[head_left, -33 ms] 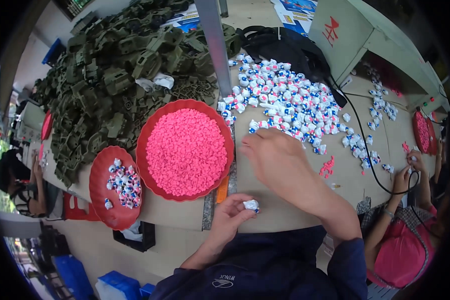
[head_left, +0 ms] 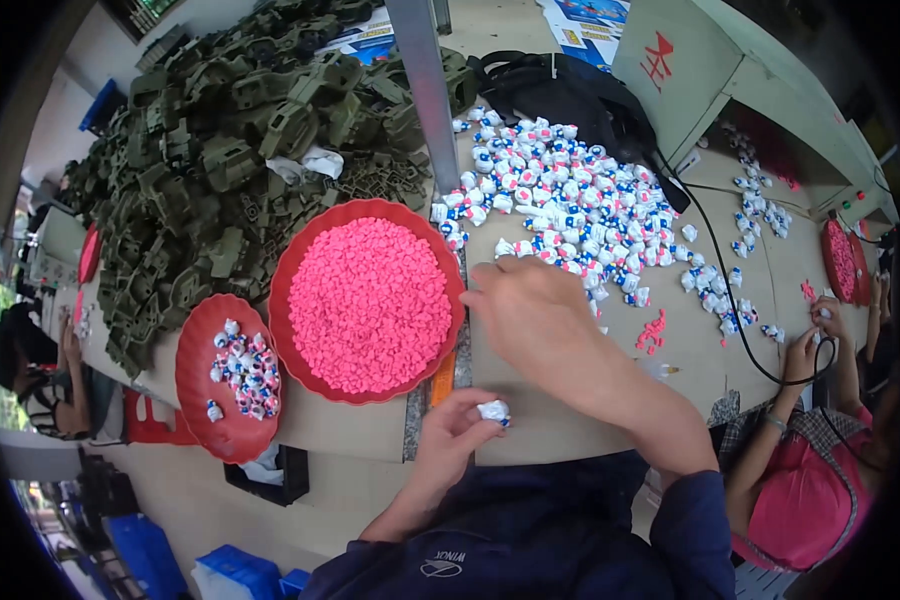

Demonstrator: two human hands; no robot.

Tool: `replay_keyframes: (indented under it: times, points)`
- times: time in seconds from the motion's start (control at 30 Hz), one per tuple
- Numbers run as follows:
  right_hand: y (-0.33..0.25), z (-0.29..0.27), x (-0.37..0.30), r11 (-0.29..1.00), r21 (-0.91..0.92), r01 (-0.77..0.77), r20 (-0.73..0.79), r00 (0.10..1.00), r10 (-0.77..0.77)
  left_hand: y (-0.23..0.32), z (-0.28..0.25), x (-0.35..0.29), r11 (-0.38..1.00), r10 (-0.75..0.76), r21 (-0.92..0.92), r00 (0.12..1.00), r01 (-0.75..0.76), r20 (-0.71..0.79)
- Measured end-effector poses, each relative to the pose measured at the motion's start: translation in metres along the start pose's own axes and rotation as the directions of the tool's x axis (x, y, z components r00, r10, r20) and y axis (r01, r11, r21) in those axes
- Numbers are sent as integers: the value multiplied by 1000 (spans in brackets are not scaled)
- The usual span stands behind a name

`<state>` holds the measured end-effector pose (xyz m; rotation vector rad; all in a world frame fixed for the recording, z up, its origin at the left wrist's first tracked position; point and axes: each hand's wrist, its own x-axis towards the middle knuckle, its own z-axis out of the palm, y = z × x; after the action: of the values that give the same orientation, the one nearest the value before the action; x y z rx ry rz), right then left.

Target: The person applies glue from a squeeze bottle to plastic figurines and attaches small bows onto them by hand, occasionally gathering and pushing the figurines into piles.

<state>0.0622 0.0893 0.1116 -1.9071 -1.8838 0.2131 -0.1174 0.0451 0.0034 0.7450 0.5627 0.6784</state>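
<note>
A small white-and-blue toy figure part (head_left: 494, 412) is pinched between the thumb and fingers of my left hand (head_left: 448, 435), close to the table's front edge. My right hand (head_left: 538, 312) hovers to the right of a round red bowl (head_left: 454, 345), its fingertips bent together by the rim. Whatever those fingers may hold is too small or hidden to make out. Small pink pieces (head_left: 370, 305) fill the bowl. Beyond my right hand spreads a heap of white, blue and pink toy figure parts (head_left: 570, 190).
An oval red dish (head_left: 202, 405) with several figure parts stands at the left. Dark green plastic parts (head_left: 220, 160) pile up behind it. A metal post (head_left: 425, 90), a black bag (head_left: 580, 100) and a black cable (head_left: 715, 240) border the heap. A co-worker (head_left: 800, 490) sits at the right.
My right hand has shifted a little left, toward the round bowl's rim. The left hand keeps the figure part, which appears slightly turned.
</note>
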Motion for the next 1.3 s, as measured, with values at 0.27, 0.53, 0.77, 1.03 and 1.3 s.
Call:
replay_keyframes:
  times: [0.27,0.53,0.77,1.03,1.3]
  points:
    - [1,110,171,966,227,123,-277,959,-57,19,-30,-35,1000,13,-13,989,-15,-148]
    - [-32,184,249,976,196,-95,-268,952,146,19,-49,-58,991,132,37,954,-126,-270]
    - [-18,149,247,736,653,176,-569,755,325,71,-55,-18,889,453,169,872,-426,-184]
    - [-2,165,224,423,867,263,-395,881,260,179,-105,155,841,509,305,845,-447,-163]
    - [11,159,218,174,968,182,-212,962,174,180,-105,207,878,477,212,820,-429,-318]
